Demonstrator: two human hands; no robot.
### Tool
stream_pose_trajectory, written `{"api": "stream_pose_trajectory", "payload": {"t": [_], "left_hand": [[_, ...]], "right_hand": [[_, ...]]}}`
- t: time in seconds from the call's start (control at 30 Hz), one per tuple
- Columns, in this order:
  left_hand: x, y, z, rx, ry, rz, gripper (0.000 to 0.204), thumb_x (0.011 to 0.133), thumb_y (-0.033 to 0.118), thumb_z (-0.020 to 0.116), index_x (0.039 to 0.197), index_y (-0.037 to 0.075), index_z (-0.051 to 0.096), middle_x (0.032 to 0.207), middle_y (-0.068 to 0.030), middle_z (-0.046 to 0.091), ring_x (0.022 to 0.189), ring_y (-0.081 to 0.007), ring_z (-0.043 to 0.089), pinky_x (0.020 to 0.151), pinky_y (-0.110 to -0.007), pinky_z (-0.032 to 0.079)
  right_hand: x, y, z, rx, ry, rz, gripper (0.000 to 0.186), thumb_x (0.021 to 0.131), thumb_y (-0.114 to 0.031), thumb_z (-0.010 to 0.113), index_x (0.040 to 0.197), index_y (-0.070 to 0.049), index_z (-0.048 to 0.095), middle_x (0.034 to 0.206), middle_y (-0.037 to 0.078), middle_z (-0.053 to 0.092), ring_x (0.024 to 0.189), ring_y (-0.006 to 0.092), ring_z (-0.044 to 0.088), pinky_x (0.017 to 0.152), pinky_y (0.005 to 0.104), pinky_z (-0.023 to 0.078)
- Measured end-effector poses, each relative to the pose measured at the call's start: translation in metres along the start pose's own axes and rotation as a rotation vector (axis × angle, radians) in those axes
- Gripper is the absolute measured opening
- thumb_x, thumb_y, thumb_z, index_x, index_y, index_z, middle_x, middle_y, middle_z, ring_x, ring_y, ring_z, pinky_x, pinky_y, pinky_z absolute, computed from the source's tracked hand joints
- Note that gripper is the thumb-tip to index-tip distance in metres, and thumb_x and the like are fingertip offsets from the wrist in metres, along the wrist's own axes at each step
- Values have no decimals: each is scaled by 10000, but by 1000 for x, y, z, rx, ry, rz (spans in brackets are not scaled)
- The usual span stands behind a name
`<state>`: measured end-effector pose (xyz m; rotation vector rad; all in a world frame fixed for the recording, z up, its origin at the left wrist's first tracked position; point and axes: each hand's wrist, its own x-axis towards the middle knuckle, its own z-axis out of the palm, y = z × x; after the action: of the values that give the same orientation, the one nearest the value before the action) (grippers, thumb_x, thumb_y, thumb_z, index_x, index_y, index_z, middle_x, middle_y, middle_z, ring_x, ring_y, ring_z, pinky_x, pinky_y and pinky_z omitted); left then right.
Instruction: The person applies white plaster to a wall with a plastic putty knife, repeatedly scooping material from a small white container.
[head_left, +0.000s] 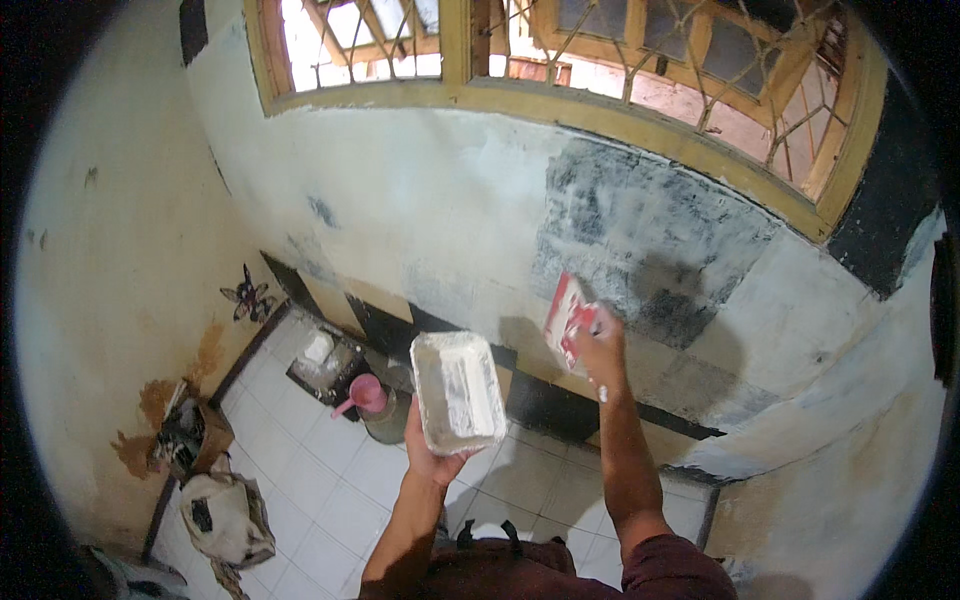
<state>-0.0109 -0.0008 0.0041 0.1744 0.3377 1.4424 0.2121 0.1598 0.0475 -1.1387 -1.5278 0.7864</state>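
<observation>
My left hand [434, 462] is closed around the lower side of a white rectangular tub [430, 395], its inside coated with white paste. In my right hand [604, 352] is a red putty spreader [562, 308], its flat blade smeared with white. The spreader is at the wall [440, 190]; whether its edge touches the surface I cannot tell. White paste marks the fingers and wrist of that hand. Just above and right of the spreader, a dark grey patch [660, 220] shows through thin, streaky white coating.
A yellow-framed window [460, 95] with metal grilles runs above. On the tiled floor [300, 480] stand a bucket [388, 420] with a pink dipper [367, 393], a dark board with white powder [330, 365], a cardboard box [210, 440] and a pale sack [228, 515].
</observation>
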Motion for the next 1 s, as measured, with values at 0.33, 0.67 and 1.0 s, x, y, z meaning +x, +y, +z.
{"api": "stream_pose_trajectory", "payload": {"t": [0.33,0.67,1.0], "left_hand": [[8,-18,9,54,0,17,665,949,585,331,1417,117,404,1354,-121,522,1156,-341,580,907,-565,504],[24,-28,-3,114,-6,40,711,953,617,274,1428,99,382,1367,-133,509,1180,-341,564,923,-561,497],[34,-36,2,152,4,102,695,971,588,285,1435,76,364,1391,-140,484,1230,-317,525,1008,-506,450]], "right_hand": [[-51,-58,14,452,-311,155,213,861,-58,589,1061,12,608,926,75,671,823,109,616,733,270,508],[-49,-35,16,-46,-215,6,219,874,-4,560,1068,75,622,902,71,691,817,91,617,744,266,494],[-50,-33,9,-55,-189,-17,159,876,-32,562,986,58,633,805,66,672,736,81,588,679,274,479]]}}
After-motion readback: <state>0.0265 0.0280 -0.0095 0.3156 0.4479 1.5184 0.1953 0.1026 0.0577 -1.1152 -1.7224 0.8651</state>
